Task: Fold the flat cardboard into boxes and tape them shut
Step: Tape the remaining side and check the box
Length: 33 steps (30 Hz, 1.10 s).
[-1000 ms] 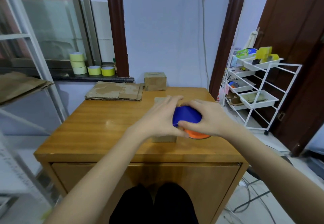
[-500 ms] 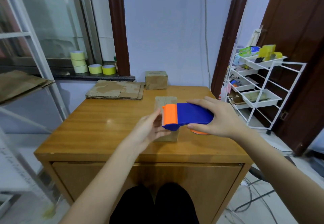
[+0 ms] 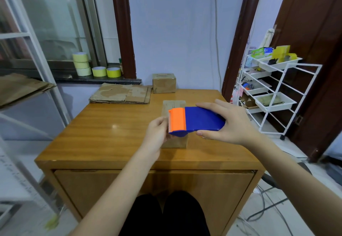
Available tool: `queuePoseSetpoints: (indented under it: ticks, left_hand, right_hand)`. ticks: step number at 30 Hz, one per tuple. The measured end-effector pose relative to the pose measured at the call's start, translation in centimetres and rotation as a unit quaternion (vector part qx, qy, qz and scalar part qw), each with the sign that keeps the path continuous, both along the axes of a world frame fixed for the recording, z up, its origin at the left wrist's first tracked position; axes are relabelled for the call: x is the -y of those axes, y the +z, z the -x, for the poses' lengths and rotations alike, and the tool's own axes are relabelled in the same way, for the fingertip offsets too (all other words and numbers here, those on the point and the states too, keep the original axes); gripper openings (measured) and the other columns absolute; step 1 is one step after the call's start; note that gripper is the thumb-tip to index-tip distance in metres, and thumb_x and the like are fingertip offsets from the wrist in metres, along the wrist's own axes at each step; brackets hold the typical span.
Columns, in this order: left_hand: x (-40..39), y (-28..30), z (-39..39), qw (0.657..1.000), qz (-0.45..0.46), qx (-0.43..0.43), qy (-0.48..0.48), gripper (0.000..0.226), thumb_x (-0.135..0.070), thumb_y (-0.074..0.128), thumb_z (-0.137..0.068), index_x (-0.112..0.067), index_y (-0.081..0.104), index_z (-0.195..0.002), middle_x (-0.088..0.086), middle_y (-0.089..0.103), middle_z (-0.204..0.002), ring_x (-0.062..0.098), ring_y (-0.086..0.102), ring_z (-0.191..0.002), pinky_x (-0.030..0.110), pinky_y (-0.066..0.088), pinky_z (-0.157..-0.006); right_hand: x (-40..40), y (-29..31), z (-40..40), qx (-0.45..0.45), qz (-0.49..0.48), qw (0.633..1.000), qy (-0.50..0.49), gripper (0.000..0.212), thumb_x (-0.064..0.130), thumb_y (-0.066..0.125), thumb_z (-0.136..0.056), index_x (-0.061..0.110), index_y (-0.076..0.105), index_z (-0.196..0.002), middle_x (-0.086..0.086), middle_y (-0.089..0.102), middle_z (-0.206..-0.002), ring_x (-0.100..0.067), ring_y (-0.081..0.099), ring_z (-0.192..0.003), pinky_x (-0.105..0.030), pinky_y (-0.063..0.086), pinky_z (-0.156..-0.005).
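My right hand (image 3: 228, 124) grips a blue tape dispenser (image 3: 201, 119) with an orange toothed front, holding it level above a small folded cardboard box (image 3: 174, 142) on the wooden table (image 3: 103, 132). My left hand (image 3: 157, 131) is at the dispenser's orange cutter end, fingers curled there as if pinching the tape end; the tape itself is too thin to see. The dispenser hides most of the box. A stack of flat cardboard (image 3: 121, 94) lies at the table's back left. A finished box (image 3: 163, 83) stands at the back middle.
Several yellow tape rolls (image 3: 92, 66) sit on the window sill behind the table. A white wire rack (image 3: 272, 91) with trays stands to the right by a dark door. More flat cardboard (image 3: 20, 87) lies on a shelf at the left.
A second ago both hands were cupped over the dispenser on the box. It has since been lifted and turned level, its orange end pointing left, with my left hand at that end.
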<state>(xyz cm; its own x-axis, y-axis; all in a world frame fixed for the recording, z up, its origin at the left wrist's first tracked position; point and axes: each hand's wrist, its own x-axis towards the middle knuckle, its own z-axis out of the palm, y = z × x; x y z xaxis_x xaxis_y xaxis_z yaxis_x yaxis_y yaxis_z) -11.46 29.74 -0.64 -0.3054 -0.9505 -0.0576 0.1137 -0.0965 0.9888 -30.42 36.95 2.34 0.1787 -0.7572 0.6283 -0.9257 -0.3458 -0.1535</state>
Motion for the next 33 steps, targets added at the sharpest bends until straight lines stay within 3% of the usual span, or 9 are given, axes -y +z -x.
queuePoseSetpoints:
  ticks: [6, 10, 13, 20, 25, 33]
  left_hand:
    - [-0.3, 0.4, 0.0, 1.000, 0.001, -0.009, -0.006, 0.014, -0.027, 0.052, -0.098, -0.021, 0.057, -0.086, 0.002, 0.066, -0.082, 0.013, 0.061, -0.071, 0.022, 0.047, -0.057]
    - [0.0, 0.0, 0.0, 0.994, 0.098, 0.052, 0.023, 0.011, -0.020, 0.053, -0.097, -0.024, 0.054, -0.086, -0.002, 0.063, -0.079, 0.003, 0.058, -0.054, 0.014, 0.044, -0.044]
    - [-0.1, -0.4, 0.0, 0.983, 0.170, 0.057, 0.031, 0.013, -0.012, 0.053, -0.096, -0.017, 0.053, -0.085, 0.000, 0.061, -0.074, 0.000, 0.053, -0.044, 0.013, 0.041, -0.041]
    - [0.7, -0.6, 0.0, 0.964, 0.236, 0.095, 0.075, 0.019, -0.008, 0.060, -0.092, -0.021, 0.054, -0.079, -0.010, 0.061, -0.077, -0.006, 0.057, -0.069, 0.009, 0.045, -0.057]
    - [1.5, -0.3, -0.3, 0.949, 0.258, 0.169, 0.069, 0.006, -0.014, 0.060, -0.093, -0.016, 0.055, -0.094, -0.010, 0.060, -0.086, 0.002, 0.057, -0.081, 0.012, 0.045, -0.059]
    - [1.4, 0.5, -0.9, 0.922, 0.295, 0.243, 0.063, 0.012, -0.024, 0.048, -0.099, -0.020, 0.051, -0.088, -0.010, 0.058, -0.084, 0.004, 0.056, -0.081, 0.018, 0.042, -0.062]
  right_hand:
    - [0.0, 0.3, 0.0, 0.001, 0.011, 1.000, 0.003, 0.072, 0.077, 0.054, -0.073, 0.029, 0.056, -0.128, 0.011, 0.057, -0.089, -0.004, 0.053, -0.076, -0.017, 0.041, -0.061]
    - [-0.1, 0.2, -0.2, 0.019, -0.003, 1.000, 0.006, 0.073, 0.074, 0.056, -0.072, 0.028, 0.056, -0.128, 0.011, 0.061, -0.097, -0.004, 0.055, -0.083, -0.013, 0.041, -0.066]
    - [-0.3, 0.2, -0.5, 0.080, -0.017, 0.996, 0.016, 0.073, 0.073, 0.057, -0.070, 0.031, 0.055, -0.129, 0.010, 0.063, -0.108, -0.007, 0.057, -0.094, -0.020, 0.047, -0.073]
    - [-0.5, 0.3, -1.1, 0.057, -0.004, 0.998, -0.009, 0.073, 0.073, 0.057, -0.070, 0.030, 0.056, -0.129, 0.017, 0.056, -0.094, 0.000, 0.052, -0.081, -0.013, 0.039, -0.067]
    - [-0.4, 0.1, -0.6, 0.071, -0.026, 0.997, -0.018, 0.076, 0.077, 0.055, -0.068, 0.035, 0.054, -0.131, 0.014, 0.060, -0.098, -0.003, 0.055, -0.085, -0.012, 0.039, -0.069]
    - [-0.3, 0.4, 0.0, 0.038, -0.047, 0.998, -0.023, 0.077, 0.079, 0.051, -0.069, 0.038, 0.050, -0.134, 0.018, 0.053, -0.089, -0.002, 0.053, -0.078, -0.014, 0.036, -0.064]
